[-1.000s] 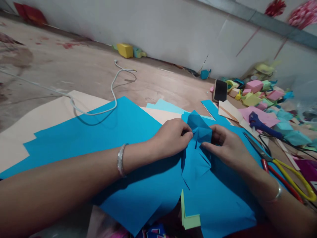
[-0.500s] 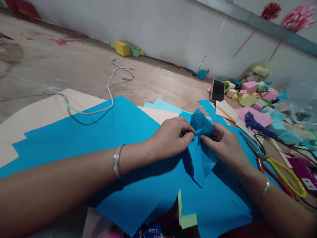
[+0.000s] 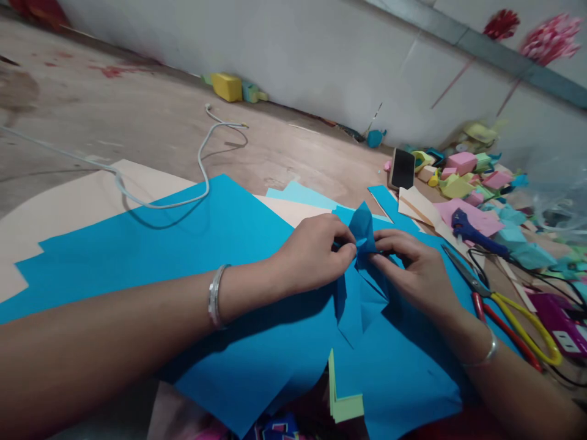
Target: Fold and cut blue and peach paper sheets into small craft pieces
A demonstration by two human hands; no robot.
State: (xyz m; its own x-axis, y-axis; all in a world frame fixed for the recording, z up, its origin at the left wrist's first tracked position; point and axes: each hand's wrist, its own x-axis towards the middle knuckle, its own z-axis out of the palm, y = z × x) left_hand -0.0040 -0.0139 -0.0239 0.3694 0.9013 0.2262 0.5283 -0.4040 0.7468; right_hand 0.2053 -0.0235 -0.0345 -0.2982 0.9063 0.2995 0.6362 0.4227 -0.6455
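Observation:
Between my hands is a folded piece of blue paper (image 3: 360, 299), creased and gathered near its upper part, with a pointed flap standing up above my fingers. My left hand (image 3: 316, 250) pinches it from the left, thumb against forefinger. From the right, my right hand (image 3: 408, 263) grips the same piece near the gathered part, fingers closed on it. Large blue sheets (image 3: 206, 232) lie flat beneath both forearms. The fingertips partly hide the folds they press.
On the right lie scissors with yellow and red handles (image 3: 518, 318), a dark blue glue gun (image 3: 472, 229) and a purple box (image 3: 559, 321). Behind them are a phone (image 3: 403, 168) and a heap of small folded paper pieces (image 3: 463, 162). A white cable (image 3: 202, 165) crosses the sheets on the left.
My right hand has shifted slightly left, its fingers now nearer my left hand. The upper flap of the folded paper has become narrower and more upright.

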